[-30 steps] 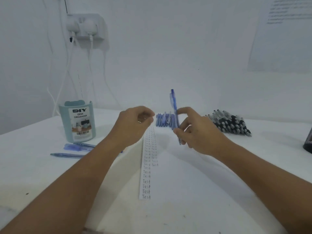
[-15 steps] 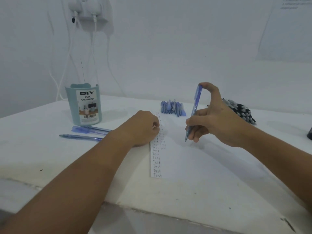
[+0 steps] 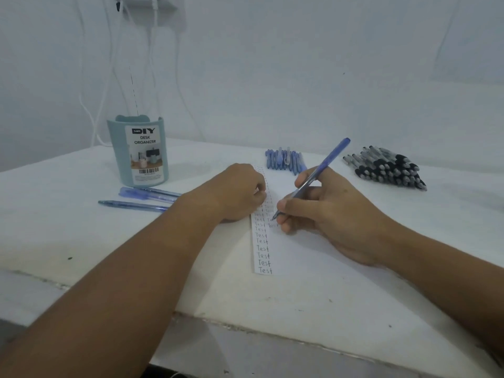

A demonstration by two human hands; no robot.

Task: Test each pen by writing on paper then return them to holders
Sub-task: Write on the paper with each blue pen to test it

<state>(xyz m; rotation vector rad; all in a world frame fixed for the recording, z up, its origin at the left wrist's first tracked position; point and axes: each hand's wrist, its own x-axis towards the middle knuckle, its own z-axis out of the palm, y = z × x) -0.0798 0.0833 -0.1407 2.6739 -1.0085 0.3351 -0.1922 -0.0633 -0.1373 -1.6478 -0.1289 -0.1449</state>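
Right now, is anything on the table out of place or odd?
Two blue pens lie loose on the table beside the organizer instead of in it. Otherwise nothing is spilled or damaged; the right hand holds a pen at the paper.

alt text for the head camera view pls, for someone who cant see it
The right hand holds a blue pen with its tip on a paper sheet bearing a column of "Test", while the left hand rests curled on the sheet's left edge. On the white table: a teal desk organizer, two loose blue pens, and blue and black pen piles.
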